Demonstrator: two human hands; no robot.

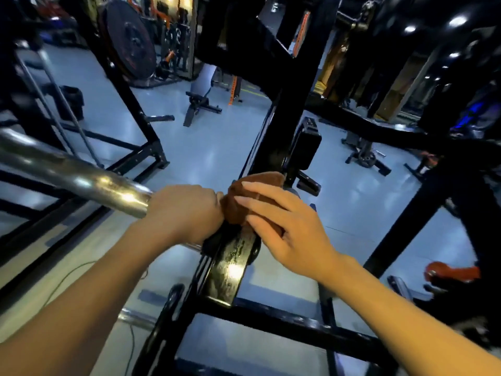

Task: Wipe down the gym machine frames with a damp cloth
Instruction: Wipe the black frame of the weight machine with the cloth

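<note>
While the right hand (287, 232) presses a brown cloth (245, 202) onto the black frame bar (230, 264), the wiping step is judged to be under way on this machine.

Head view, entries:
- Cloth: bunched, at centre of view, lying on the top of the sloping black bar; right fingers spread apart and laid flat over it, pressing rather than pinching.
- Left hand (187, 213): at 9 o'clock of the cloth, touching it, fingers curled together around the end of a chrome tube (81, 180); judged a bracing hold.
- Bar below the cloth: glossy, with streaks that look wet, suggesting that stretch is already done.
- Next move, as judgement: slide the cloth on along the bar or up the black upright (273, 137) at 12 o'clock, keeping flat pressure; the tube may also need wiping.
- Surface: pale grey gym floor (206, 156), shiny, with light reflections.
- Room: dim; a weight plate (130, 42) at 11 o'clock, a bench base (200, 105) towards 12, further black frames all round, an orange-red object at 4 o'clock, blurred.
</note>
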